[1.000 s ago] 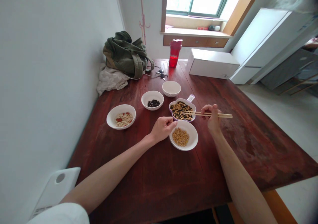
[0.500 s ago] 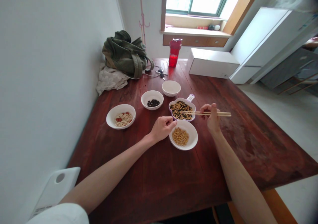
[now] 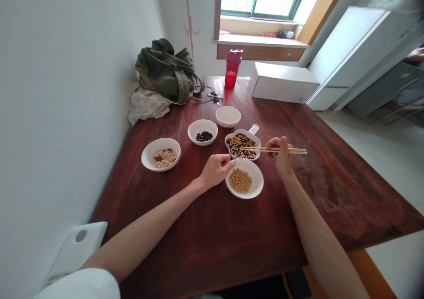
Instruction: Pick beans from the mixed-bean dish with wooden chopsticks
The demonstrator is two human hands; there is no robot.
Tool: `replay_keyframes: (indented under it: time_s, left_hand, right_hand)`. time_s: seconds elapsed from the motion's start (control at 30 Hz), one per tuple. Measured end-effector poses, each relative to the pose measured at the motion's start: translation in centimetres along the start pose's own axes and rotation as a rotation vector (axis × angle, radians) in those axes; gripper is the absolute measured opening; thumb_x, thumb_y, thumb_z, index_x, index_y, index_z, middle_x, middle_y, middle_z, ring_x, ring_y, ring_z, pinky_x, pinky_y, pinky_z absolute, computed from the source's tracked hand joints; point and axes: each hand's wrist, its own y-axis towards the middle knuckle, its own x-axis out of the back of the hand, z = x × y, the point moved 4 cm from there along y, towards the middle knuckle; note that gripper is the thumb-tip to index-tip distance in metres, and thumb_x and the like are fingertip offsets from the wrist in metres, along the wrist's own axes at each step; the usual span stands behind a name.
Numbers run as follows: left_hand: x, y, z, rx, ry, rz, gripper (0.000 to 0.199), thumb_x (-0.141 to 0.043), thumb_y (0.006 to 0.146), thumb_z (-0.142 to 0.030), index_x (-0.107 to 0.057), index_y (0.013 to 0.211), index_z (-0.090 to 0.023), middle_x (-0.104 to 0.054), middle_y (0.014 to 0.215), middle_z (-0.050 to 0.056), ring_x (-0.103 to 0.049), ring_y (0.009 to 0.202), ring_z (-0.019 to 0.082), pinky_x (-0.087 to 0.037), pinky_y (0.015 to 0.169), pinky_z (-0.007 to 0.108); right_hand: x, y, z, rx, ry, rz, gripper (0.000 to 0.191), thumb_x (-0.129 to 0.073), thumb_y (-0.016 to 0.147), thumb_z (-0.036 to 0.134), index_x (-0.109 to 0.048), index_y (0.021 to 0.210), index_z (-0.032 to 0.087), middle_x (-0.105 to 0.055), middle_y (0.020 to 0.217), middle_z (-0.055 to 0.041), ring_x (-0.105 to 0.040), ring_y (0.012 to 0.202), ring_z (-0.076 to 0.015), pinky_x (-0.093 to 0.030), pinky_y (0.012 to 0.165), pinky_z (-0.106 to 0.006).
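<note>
My right hand [image 3: 280, 155] is closed on a pair of wooden chopsticks [image 3: 298, 151], whose tips reach into a purple-rimmed dish [image 3: 253, 130] with a short handle. Mixed yellow and black beans [image 3: 241, 145] fill that dish. Just nearer to me stands a white bowl [image 3: 257, 188] holding yellow soybeans [image 3: 240, 180]. My left hand [image 3: 216, 170] is curled, its thumb at the left rim of the soybean bowl; its palm side is hidden. Whether the chopstick tips pinch a bean is too small to tell.
Left of the dish are a bowl of black beans [image 3: 202, 126] and a bowl of pale, flat pieces with some reddish ones [image 3: 145, 157]. Behind stands another white bowl [image 3: 228, 115]. Farther back are a green bag [image 3: 165, 71], keys [image 3: 215, 98], a red bottle [image 3: 233, 69] and a white box [image 3: 281, 82].
The view has shifted very slightly, so everything sits a little higher. Both hands, the chopsticks and the bowls keep nearly the same places.
</note>
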Motion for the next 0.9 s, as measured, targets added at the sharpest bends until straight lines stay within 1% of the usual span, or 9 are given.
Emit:
replay_keyframes:
  time_s: [0.6, 0.9]
  left_hand:
    - [0.02, -0.05, -0.04, -0.014, 0.001, -0.010, 0.047, -0.055, 0.092, -0.044, -0.030, 0.061, -0.019, -0.029, 0.060, -0.005, -0.028, 0.059, 0.009, -0.019, 0.056, 0.026]
    - [-0.05, -0.03, -0.02, -0.024, -0.002, -0.015, 0.047, -0.056, 0.092, -0.043, -0.030, 0.061, -0.019, -0.029, 0.060, -0.005, -0.028, 0.060, 0.009, -0.019, 0.056, 0.025]
  right_hand:
    - [-0.01, 0.00, 0.01, 0.020, 0.027, 0.013, 0.067, -0.044, 0.093, 0.076, -0.065, 0.063, 0.020, -0.055, 0.050, -0.0006, -0.047, 0.043, -0.0116, -0.032, 0.041, -0.026]
    - [0.05, 0.01, -0.15, 0.034, 0.024, 0.020, 0.066, -0.044, 0.095, 0.074, -0.065, 0.063, 0.020, -0.055, 0.051, -0.0005, -0.047, 0.044, -0.0116, -0.033, 0.042, -0.026]
